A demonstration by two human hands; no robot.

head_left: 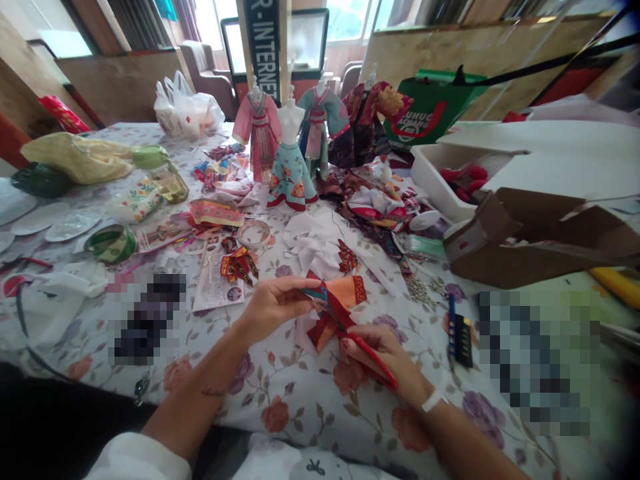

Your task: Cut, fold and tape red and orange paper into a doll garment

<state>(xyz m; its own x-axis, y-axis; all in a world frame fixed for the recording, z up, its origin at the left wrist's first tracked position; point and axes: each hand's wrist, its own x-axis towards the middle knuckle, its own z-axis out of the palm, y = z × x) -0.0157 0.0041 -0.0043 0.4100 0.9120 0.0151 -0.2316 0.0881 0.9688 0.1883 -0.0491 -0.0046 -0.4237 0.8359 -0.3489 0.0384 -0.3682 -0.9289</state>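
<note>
Scissors (376, 367) with red handles lie gripped in the right hand (389, 345), wrist low, angled inward. The left hand (273, 303) pinches red-and-orange fabric (355, 291) beside the blades, centrally in the tabletop's (305, 400) nearer half. I see floral cloth between hands and near edge; small mannequins (291, 170) stand farther back, a cardboard box (530, 257) rightward.

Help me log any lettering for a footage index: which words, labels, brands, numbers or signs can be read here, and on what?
"R - INTERNE": on the upright sign behind the dolls; more letters may be hidden.
"UHUC", with what looks like "OHANG" below: on the green bag; both words seem incomplete.
Too small to read: the script on the left forearm and any print on the flat packet.
</note>
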